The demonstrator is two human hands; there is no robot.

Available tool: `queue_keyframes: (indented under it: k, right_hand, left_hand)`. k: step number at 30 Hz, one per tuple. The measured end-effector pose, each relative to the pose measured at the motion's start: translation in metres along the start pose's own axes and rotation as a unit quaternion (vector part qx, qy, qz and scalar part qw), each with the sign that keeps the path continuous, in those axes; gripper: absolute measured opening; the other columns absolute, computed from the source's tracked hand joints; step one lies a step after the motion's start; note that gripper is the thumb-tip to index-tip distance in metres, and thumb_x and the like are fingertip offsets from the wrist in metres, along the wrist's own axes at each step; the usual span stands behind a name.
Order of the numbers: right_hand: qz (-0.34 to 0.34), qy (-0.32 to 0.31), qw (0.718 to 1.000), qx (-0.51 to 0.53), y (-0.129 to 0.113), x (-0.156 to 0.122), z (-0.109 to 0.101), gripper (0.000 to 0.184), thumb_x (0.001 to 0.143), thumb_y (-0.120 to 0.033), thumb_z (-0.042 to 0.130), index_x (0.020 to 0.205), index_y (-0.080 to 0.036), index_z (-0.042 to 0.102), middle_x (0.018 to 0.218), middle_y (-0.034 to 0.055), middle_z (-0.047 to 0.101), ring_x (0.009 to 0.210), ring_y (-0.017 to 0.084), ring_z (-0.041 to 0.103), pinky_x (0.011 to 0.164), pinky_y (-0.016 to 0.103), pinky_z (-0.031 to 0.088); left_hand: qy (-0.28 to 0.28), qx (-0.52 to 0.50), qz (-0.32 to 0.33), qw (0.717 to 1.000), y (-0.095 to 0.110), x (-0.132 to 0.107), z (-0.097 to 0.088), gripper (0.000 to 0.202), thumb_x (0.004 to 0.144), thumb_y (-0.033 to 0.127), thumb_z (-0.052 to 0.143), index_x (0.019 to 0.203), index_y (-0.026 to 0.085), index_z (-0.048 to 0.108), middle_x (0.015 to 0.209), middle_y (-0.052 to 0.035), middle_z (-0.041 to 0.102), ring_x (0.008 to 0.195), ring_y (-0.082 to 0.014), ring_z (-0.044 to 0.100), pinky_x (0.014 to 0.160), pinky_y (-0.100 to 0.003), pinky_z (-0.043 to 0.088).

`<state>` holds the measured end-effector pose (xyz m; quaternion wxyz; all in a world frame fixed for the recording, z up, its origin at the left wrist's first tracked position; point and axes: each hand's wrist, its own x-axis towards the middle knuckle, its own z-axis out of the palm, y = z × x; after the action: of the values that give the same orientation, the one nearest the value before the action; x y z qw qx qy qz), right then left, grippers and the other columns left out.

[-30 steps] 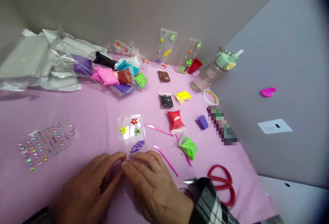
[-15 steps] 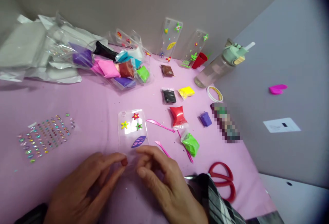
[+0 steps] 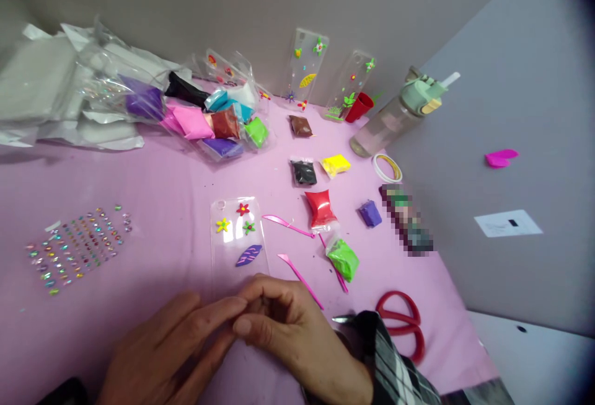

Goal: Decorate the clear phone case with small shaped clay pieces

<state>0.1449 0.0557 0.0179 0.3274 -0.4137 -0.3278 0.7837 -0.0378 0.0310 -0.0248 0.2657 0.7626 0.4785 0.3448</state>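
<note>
My left hand point(image 3: 170, 343) and my right hand point(image 3: 302, 333) meet at the fingertips, low in the middle of the head view. Thumb and index finger of each are drawn together in a pinch. Whatever lies between them is hidden by the fingers. Just beyond them, a clear phone case point(image 3: 226, 253) lies flat on the pink cloth. It carries a red flower point(image 3: 243, 209), a yellow flower point(image 3: 223, 225), a green flower point(image 3: 249, 227) and a purple striped leaf point(image 3: 249, 255). Pink modelling tools point(image 3: 302, 279) rest right of the case.
Clay packets, including red point(image 3: 320, 208), green point(image 3: 343, 260), black point(image 3: 304, 172) and yellow point(image 3: 335, 164), lie right of the case. Red-handled scissors point(image 3: 421, 337) sit near my right sleeve. A gem sticker sheet point(image 3: 79, 247) is at left. A bottle point(image 3: 385, 120) stands by the wall.
My right hand has closed in on the left, and their fingertips now touch. The small reddish bit that showed at my left fingertips is out of sight. The view has shifted slightly.
</note>
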Motion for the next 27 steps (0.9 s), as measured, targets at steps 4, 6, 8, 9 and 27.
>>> queue_keyframes:
  k: [4,6,8,9,27]
  right_hand:
    - [-0.016,-0.001,1.0,0.006,0.001,0.0,0.0,0.021,0.08,-0.031,0.078,0.085,-0.013,0.069,0.078,-0.0004,0.062,0.073,0.008,0.054,0.069,0.021,0.043]
    - [-0.02,0.001,1.0,0.015,0.003,0.001,-0.001,0.018,0.08,-0.028,0.079,0.084,-0.014,0.068,0.076,-0.0015,0.062,0.071,0.008,0.054,0.068,0.021,0.043]
    - [-0.01,-0.001,0.999,0.039,0.007,0.003,-0.001,0.019,0.077,-0.026,0.081,0.082,-0.014,0.067,0.074,-0.0026,0.062,0.068,0.007,0.054,0.067,0.019,0.043]
    - [-0.003,-0.002,0.999,0.053,0.008,0.003,-0.002,0.021,0.075,-0.025,0.083,0.082,-0.014,0.066,0.074,-0.003,0.062,0.068,0.006,0.055,0.066,0.019,0.043]
    - [0.012,-0.024,0.999,0.024,0.004,0.002,-0.001,0.025,0.075,-0.034,0.083,0.086,-0.016,0.069,0.082,-0.002,0.061,0.076,0.009,0.054,0.073,0.023,0.044]
  left_hand:
    - [0.006,-0.001,0.006,1.0,0.0,0.0,0.0,0.029,0.098,0.043,0.048,0.122,0.035,0.063,0.076,0.0033,0.072,0.061,-0.0128,0.07,0.053,-0.017,0.057]
    - [0.012,0.004,-0.003,1.0,0.001,0.001,0.001,0.031,0.098,0.047,0.047,0.122,0.036,0.063,0.075,0.0038,0.071,0.059,-0.0131,0.069,0.052,-0.018,0.058]
    - [0.016,0.002,-0.01,1.0,0.001,0.001,0.002,0.029,0.097,0.049,0.047,0.118,0.037,0.064,0.071,0.0047,0.068,0.055,-0.0125,0.066,0.049,-0.018,0.056]
    - [0.015,0.0,-0.008,1.0,0.001,0.0,0.002,0.027,0.097,0.048,0.048,0.116,0.038,0.065,0.07,0.005,0.067,0.055,-0.0121,0.066,0.048,-0.017,0.055]
    - [0.032,0.026,0.011,0.999,0.0,-0.004,0.001,0.027,0.098,0.046,0.046,0.115,0.036,0.066,0.067,0.0044,0.066,0.052,-0.012,0.066,0.045,-0.018,0.052]
